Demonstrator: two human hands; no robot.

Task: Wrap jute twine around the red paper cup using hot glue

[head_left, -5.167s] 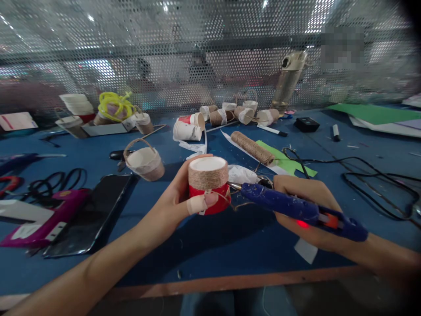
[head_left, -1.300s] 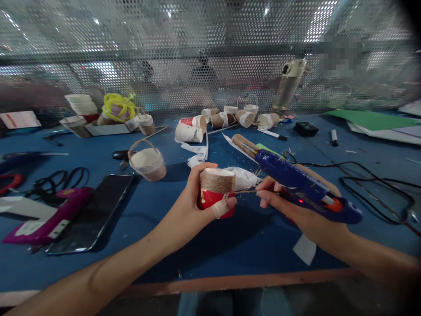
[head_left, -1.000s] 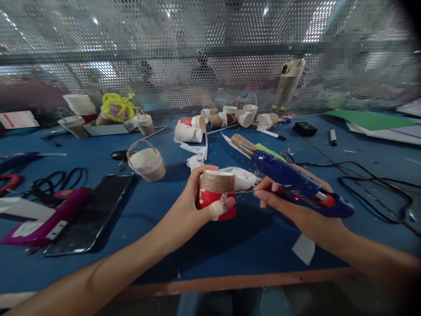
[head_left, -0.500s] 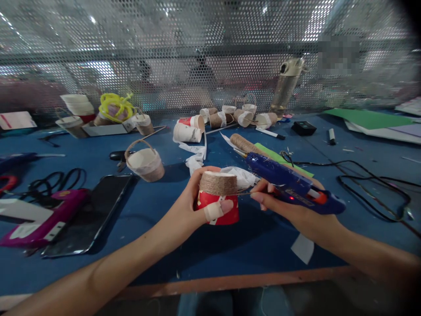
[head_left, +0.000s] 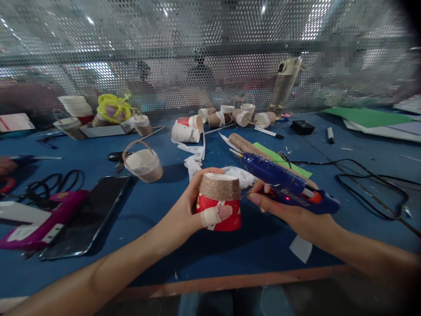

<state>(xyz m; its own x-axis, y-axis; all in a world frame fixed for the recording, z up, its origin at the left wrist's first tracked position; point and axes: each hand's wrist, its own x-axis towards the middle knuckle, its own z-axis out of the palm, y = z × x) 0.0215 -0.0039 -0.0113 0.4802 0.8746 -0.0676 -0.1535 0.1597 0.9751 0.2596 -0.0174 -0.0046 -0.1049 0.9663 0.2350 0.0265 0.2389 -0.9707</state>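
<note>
My left hand [head_left: 192, 206] is wrapped round a red paper cup [head_left: 226, 219] whose upper part is wound with jute twine [head_left: 219, 188]. A beige bandage covers the thumb, which presses on the cup's front. My right hand [head_left: 279, 206] pinches the twine's loose end between thumb and finger, just right of the cup. A blue glue gun [head_left: 272, 175] with a lit red light is also in that hand, its nozzle pointing up-left above the cup. How the fingers grip its handle is hidden. Behind it lies a roll of twine [head_left: 248, 145].
White lace ribbon [head_left: 194, 160] trails behind the cup. A small twine basket [head_left: 144, 164], phone [head_left: 88, 215] and purple tool [head_left: 49, 219] lie left. Another person's hand [head_left: 7, 166] shows at the far left. Black cable [head_left: 368, 193] loops right; a bottle [head_left: 285, 87] stands at the back.
The cup has moved slightly down and right, its twine-wound band showing taller. My right hand and the glue gun shifted slightly left. Another person's hand has appeared at the left edge.
</note>
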